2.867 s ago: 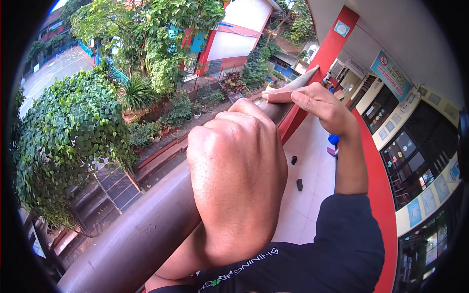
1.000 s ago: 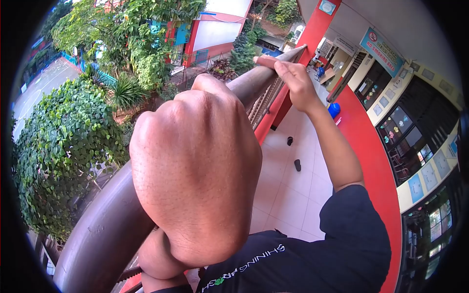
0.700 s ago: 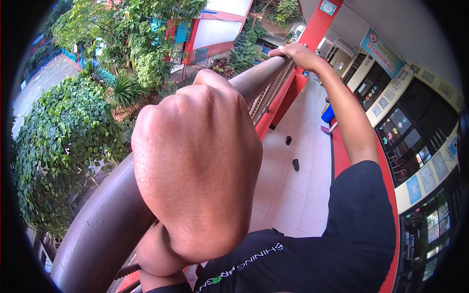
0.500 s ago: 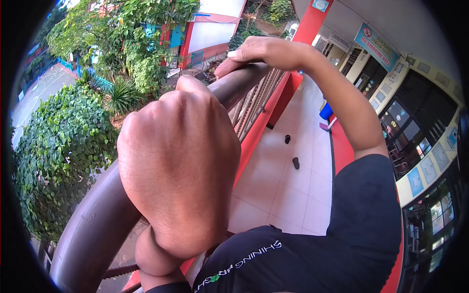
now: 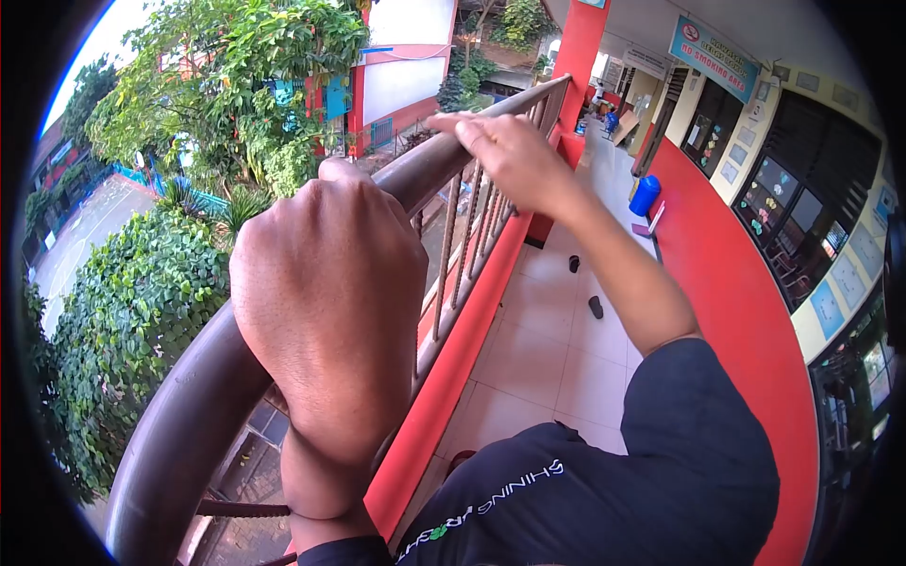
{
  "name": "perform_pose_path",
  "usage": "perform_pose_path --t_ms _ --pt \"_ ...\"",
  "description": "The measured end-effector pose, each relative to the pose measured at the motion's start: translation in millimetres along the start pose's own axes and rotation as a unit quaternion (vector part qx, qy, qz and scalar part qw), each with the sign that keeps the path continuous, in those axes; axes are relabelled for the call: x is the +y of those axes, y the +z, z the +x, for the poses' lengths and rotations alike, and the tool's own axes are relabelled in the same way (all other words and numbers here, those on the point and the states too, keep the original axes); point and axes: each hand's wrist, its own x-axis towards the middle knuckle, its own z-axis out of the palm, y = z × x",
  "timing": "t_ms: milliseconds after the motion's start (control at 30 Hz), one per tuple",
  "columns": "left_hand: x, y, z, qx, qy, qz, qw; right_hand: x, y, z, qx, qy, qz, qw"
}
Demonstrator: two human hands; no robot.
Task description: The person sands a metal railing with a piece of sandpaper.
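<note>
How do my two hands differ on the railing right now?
The left hand is near the camera, closed in a fist around the brown handrail. The right hand is farther along it, fingers extended and laid flatter over the top; whether it holds anything I cannot tell. Both are bare and touch the same rail.

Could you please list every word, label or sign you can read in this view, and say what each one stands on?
"NO SMOKING AREA": blue hanging sign under the corridor ceiling; its smaller lines are too small to read.
"SHINING...": white print, upside down, on the black shirt; the rest is unclear.
Posters on the dark windows: too blurred to read.
</note>
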Motion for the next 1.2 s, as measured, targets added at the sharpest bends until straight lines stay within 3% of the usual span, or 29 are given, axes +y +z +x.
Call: perform_pose_path --t_ms 67,167,200,267,367,400,467,500,533,600,667,700,767,800,867,900,967,1000,1033,1067,1133,1200 --pt "-2.0 0.6 -2.6 0.004 0.003 -0.021 1.0 -66.7 14.5 -19.6 0.064 -0.148 0.082 0.983" --pt "0.0 -3.8 -4.4 0.038 0.054 0.027 0.997 -2.4 -1.6 -7.2 0.007 0.069 -0.011 0.998" --pt "-0.1 -5.6 -5.5 0.041 0.052 0.03 0.997 47.6 1.5 -5.6 0.06 0.091 -0.046 0.993" --pt "1.6 -5.8 -6.2 0.059 0.077 0.049 0.994 57.3 3.3 -2.9 0.039 0.151 -0.046 0.987" --pt "5.8 -6.6 -1.4 0.021 0.016 0.049 0.998 -35.3 27.7 -16.6 0.11 -0.109 0.065 0.986" --pt "6.6 -7.1 -1.7 0.011 0.005 0.053 0.999 -39.5 32.1 -18.5 0.133 -0.121 0.077 0.981" --pt "8.3 -14.5 1.2 -0.032 -0.008 0.053 0.998 5.4 33.1 -12.1 0.17 -0.052 0.076 0.981" --pt "5.4 -15.7 2.7 -0.074 -0.003 0.036 0.997 34.1 27.1 -7.8 0.147 0.092 0.064 0.983" --pt "2.5 -18.2 3.0 -0.116 -0.001 0.018 0.993 65.9 24.0 -6.6 0.159 0.128 0.096 0.974" --pt "-7.9 -30.9 5.6 -0.162 -0.004 0.028 0.986 36.7 15.0 -1.6 0.103 0.174 0.045 0.978" --pt "-21.4 -46.4 4.1 -0.231 0.004 0.035 0.972 -30.1 36.7 -6.7 0.151 -0.034 0.047 0.987" --pt "-22.5 -54.0 -0.5 -0.21 -0.013 0.024 0.977 -50.8 38.8 -9.3 0.153 -0.038 0.051 0.986" --pt "-20.9 -55.0 0.5 -0.205 -0.002 0.046 0.978 -76.5 42.2 -15.7 0.186 -0.136 0.156 0.96" --pt "-20.4 -54.5 -2.7 -0.208 0.014 0.062 0.976 -55.7 35.9 -12.0 0.158 -0.001 0.136 0.978" --pt "-23.7 -52.2 -3.8 -0.19 0.016 0.049 0.98 16.9 38.2 -2.2 0.231 0.113 0.096 0.962" --pt "-22.1 -53.1 -4.6 -0.192 0.009 0.047 0.98 8.7 38.2 -5.1 0.231 0.114 0.093 0.962" --pt "-24.1 -49.1 -5.6 -0.189 -0.002 0.042 0.981 -26.9 39.9 -10.6 0.219 0.088 0.121 0.964" --pt "-27.6 -43.8 -9.7 -0.126 0.038 0.052 0.99 -54.7 51.0 -20.8 0.235 -0.045 0.111 0.964" --pt "-29.4 -40.6 -12.2 -0.063 0.079 0.062 0.993 -79.7 56.5 -33.6 0.242 -0.09 0.128 0.957" --pt "-28.3 -41.2 -11.5 -0.064 0.077 0.061 0.993 -93.0 58.8 -42.3 0.249 -0.132 0.146 0.948" --pt "-23.8 -45.5 -10.5 -0.104 0.045 0.062 0.992 -24.7 63.3 -33.0 0.275 -0.066 0.103 0.954" --pt "-23.2 -47.9 -8.6 -0.132 0.025 0.056 0.989 18.6 59.9 -23.6 0.311 0.11 0.125 0.936"
